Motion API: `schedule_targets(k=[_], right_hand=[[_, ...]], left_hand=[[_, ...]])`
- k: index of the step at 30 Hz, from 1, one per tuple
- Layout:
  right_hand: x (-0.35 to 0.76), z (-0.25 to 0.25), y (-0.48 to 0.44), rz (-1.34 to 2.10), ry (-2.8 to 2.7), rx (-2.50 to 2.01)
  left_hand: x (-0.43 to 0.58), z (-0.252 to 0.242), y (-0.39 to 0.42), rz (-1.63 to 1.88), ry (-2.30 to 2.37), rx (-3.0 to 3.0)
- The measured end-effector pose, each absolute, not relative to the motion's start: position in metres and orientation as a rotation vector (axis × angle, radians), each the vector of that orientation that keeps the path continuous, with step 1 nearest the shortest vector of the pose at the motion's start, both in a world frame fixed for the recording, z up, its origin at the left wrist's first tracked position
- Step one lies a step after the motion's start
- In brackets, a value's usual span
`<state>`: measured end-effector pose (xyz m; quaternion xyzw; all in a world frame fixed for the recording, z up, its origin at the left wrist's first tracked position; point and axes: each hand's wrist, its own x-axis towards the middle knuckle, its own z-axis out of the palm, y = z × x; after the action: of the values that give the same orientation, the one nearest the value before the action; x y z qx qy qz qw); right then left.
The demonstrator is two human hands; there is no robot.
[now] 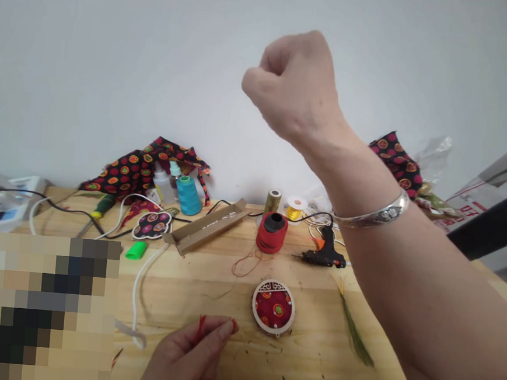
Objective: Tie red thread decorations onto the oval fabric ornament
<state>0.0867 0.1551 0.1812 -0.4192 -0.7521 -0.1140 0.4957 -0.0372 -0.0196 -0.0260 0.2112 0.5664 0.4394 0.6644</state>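
Low in the middle, my left hand [192, 355] pinches red thread [201, 326] between thumb and forefinger; bits of red show above and below the fingers. My right hand [297, 82] is raised high in front of the wall, closed in a fist; what it holds, if anything, is hidden. A silver bangle [377, 214] circles that wrist. Just right of my left hand lies a round pendant [273, 307] with a pale fretwork rim and dark red patterned cloth inside. Behind it stands a spool of red thread [271, 233], a loose strand trailing from it.
A black glue gun [326, 249] and a green tassel [354, 329] lie on the right. Behind are a cardboard tray [209, 226], a teal thread cone [188, 196], patterned cloth [136, 166] and a flower-shaped piece [152, 226]. A green cap [136, 250] and white cord [136, 286] lie left.
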Motion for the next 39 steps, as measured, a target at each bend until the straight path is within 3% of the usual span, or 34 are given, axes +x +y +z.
schedule_targets(k=[4,8,12,17,25,39], right_hand=[[0.103,0.148,0.117,-0.117,-1.869,-0.929],[0.122,0.087,0.054,0.523,-1.920,-0.988],[0.132,0.024,0.011,1.190,-1.473,-1.159],[0.138,-0.014,-0.004,1.523,-1.064,-1.115],[0.142,-0.020,-0.003,1.549,-1.085,-1.117],[0.137,-0.028,-0.003,1.158,-1.184,-1.141]], left_hand=[[-0.036,-0.019,-0.019,1.032,1.262,0.483],[-0.030,-0.012,-0.013,0.999,1.221,0.495],[-0.018,-0.010,-0.009,0.920,1.165,0.571],[-0.001,-0.017,-0.011,0.875,1.165,0.602],[0.001,-0.026,-0.014,0.847,1.157,0.654],[0.005,-0.015,-0.019,0.865,1.108,0.455]])
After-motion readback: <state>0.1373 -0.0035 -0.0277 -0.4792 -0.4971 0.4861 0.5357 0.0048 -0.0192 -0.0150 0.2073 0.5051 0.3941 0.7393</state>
